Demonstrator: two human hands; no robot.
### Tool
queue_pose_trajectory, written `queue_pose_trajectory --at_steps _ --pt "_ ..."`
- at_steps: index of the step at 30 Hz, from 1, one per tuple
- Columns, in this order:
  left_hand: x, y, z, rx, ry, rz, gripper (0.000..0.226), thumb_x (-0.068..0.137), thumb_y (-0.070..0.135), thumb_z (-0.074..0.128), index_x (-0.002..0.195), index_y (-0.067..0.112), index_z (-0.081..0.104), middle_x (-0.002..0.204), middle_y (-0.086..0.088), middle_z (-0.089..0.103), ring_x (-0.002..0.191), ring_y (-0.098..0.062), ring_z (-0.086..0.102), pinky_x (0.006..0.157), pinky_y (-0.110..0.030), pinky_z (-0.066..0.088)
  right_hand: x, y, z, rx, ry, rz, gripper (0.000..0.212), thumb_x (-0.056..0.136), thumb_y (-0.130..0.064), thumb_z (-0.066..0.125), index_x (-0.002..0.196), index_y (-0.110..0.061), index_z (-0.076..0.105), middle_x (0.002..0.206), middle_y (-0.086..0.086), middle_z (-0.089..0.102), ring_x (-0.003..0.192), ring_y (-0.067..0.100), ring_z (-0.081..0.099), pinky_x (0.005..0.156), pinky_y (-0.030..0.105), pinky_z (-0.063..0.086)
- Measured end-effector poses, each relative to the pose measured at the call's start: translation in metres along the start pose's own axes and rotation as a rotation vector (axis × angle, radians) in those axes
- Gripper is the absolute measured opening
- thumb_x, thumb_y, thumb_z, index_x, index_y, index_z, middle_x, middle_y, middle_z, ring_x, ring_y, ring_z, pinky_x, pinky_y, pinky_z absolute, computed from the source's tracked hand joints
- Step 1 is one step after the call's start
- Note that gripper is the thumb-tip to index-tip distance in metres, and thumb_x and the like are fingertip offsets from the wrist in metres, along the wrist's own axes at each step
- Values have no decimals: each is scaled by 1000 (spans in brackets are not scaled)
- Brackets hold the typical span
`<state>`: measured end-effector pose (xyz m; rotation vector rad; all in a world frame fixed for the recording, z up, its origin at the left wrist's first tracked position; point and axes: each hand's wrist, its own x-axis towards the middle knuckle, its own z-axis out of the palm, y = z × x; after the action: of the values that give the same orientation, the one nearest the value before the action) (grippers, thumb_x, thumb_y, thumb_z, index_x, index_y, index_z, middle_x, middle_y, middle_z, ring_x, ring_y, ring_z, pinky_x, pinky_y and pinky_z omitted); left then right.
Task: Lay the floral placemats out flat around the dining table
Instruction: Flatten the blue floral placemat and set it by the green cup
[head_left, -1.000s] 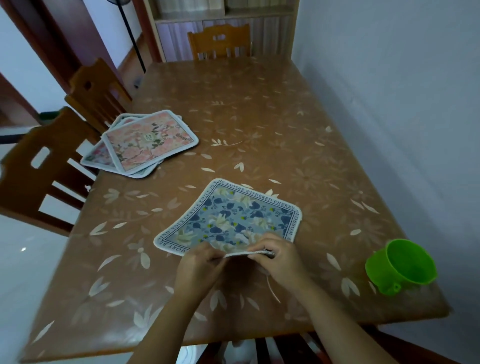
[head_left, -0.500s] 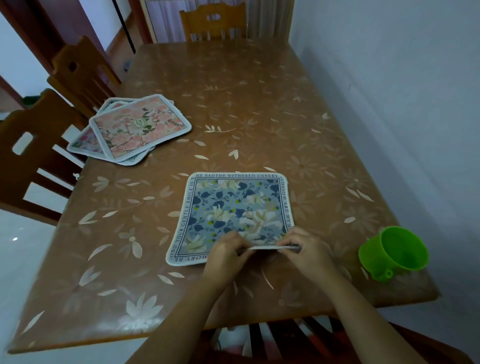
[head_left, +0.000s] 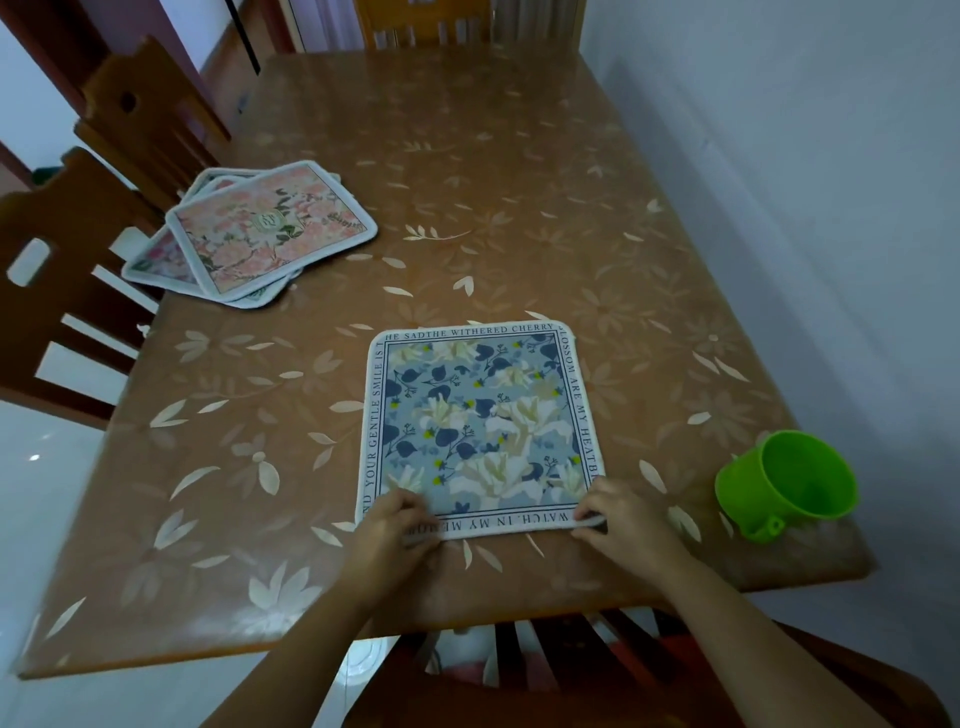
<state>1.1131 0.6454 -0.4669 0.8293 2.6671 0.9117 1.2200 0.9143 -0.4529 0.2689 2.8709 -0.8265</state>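
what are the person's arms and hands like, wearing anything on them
Both are bare. The left hand and right hand have no gloves, and the left forearm and right forearm show no sleeve, watch or bracelet as far as the frame reaches. Rings are too blurred to rule out.

Round the border of the blue placemat (head_left: 480, 426) dark capitals are printed: "HE SADTHE WITHERED CHERRY" at the far edge, "LOSSOM ARE MY HEATB" at the right, "WATCH, IN MY" inverted at the near edge, "YOUR GENTLE SMILE IS" at the left.
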Motion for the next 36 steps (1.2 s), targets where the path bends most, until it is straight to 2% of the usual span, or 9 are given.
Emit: queue_pose_trajectory --at_steps 3,7,14,19,21,25,29,33,36 --pt "-6 -3 -2 45 10 -5 21 58 0 82 75 5 72 86 -14 64 83 -29 59 76 -32 45 2 1 6 -41 -2 -9 19 74 -26 72 86 -16 62 94 -2 55 94 13 48 74 20 34" --pt "-11 -4 0 53 28 -48 16 61 1 80 73 7 71 82 -12 64 80 -32 59 71 -32 44 4 0 9 -102 -24 -10 19 77 -29 69 87 -16 59 97 -2 56 96 12 46 72 18 30" --pt "-12 -2 3 33 17 -83 9 67 5 76 72 10 70 78 -9 64 78 -29 59 70 -37 49 8 -1 5 -146 -86 9 10 82 -24 63 83 -15 58 96 -3 56 95 13 47 74 20 32" --pt "-12 1 10 50 -48 -12 5 72 11 73 77 10 71 83 -8 65 82 -25 58 73 -35 48 0 7 0 -188 -145 21 9 83 -22 62 84 -14 59 97 0 58 97 15 48 83 26 39" --pt "-14 4 13 49 -85 27 5 75 14 71 79 11 71 86 -7 65 85 -23 57 77 -34 48 -5 12 -3 -197 -154 35 8 83 -23 62 81 -17 58 94 -3 56 97 14 49 80 25 39" --pt "-18 8 18 35 -81 42 6 72 12 73 77 10 70 84 -9 65 84 -25 58 76 -33 47 -15 18 -3 -222 -113 41 7 82 -26 62 80 -19 59 90 -8 54 95 9 49 61 17 21" --pt "-22 4 19 21 -43 10 11 67 6 77 73 7 68 79 -11 63 77 -26 60 69 -25 44 -19 19 1 -202 -71 34 10 81 -25 63 82 -17 58 96 -5 56 96 11 48 70 20 34" --pt "-24 0 19 36 -36 -2 11 65 2 76 71 5 67 77 -13 63 76 -28 60 69 -26 41 -22 18 4 -197 -62 36 13 80 -25 64 83 -16 56 97 -3 55 97 14 46 77 29 43" --pt "-24 3 18 46 -41 0 8 68 3 75 72 5 68 78 -14 64 77 -30 60 71 -34 48 -22 17 4 -194 -64 52 12 81 -23 63 84 -13 57 99 -1 56 99 16 47 79 31 43"
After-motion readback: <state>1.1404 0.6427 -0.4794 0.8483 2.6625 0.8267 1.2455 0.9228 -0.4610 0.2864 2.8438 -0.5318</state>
